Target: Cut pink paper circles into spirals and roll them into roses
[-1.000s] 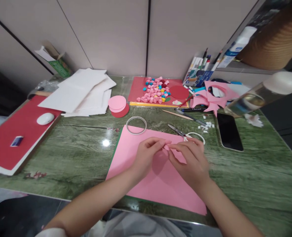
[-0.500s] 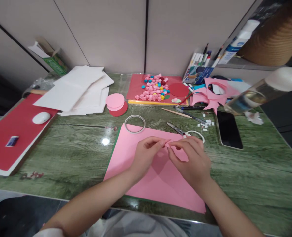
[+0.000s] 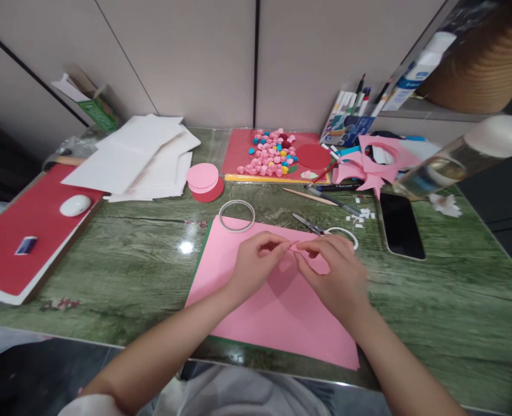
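Note:
Between my two hands is a small pink paper strip (image 3: 294, 246), pinched at both ends. My left hand (image 3: 258, 260) grips its left side with thumb and forefinger. On the other side my right hand (image 3: 334, 271) holds it in a fingertip pinch. Most of the strip is hidden by the fingers. Under both hands lies a large pink paper sheet (image 3: 277, 318). A roll of tape (image 3: 237, 216) rests on the sheet's far left corner. Scissors (image 3: 314, 225) lie by its far right edge, partly behind my right hand.
Many small pink, blue and yellow paper rolls (image 3: 271, 156) sit on a red pack at the back. Paper circles (image 3: 203, 177) and white sheets (image 3: 138, 156) lie left of them. To the right are a phone (image 3: 401, 225), a bottle (image 3: 451, 162) and pink scraps (image 3: 381, 162).
My fingers have shifted slightly on the pink strip, which now looks thinner and more curled. Both hands stay in nearly the same place.

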Action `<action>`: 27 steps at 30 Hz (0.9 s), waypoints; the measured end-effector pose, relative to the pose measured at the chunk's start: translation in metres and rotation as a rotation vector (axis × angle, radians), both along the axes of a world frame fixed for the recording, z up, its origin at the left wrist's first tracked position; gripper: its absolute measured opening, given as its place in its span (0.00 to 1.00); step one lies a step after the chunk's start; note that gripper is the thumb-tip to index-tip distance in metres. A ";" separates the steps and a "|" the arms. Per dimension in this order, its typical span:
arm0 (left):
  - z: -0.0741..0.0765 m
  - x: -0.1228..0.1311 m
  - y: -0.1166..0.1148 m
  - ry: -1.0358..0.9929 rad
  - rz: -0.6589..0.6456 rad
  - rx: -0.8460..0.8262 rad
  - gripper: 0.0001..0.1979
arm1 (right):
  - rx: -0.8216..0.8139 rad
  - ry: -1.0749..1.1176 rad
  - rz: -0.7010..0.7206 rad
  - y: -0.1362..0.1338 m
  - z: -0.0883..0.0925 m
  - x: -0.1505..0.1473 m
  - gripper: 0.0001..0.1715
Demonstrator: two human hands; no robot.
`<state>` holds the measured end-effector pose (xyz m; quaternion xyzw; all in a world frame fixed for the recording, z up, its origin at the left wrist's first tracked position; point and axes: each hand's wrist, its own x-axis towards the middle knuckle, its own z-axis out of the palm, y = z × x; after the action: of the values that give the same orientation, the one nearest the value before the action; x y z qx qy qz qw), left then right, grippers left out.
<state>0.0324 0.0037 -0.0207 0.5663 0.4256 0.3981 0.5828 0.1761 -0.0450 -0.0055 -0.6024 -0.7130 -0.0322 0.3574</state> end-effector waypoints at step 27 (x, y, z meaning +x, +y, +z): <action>0.003 -0.009 0.009 0.366 -0.185 0.351 0.08 | -0.029 -0.096 0.070 0.002 -0.006 0.007 0.03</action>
<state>0.0235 0.0132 -0.0175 0.7578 0.3944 0.3020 0.4230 0.1836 -0.0431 -0.0111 -0.5800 -0.7504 -0.0382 0.3147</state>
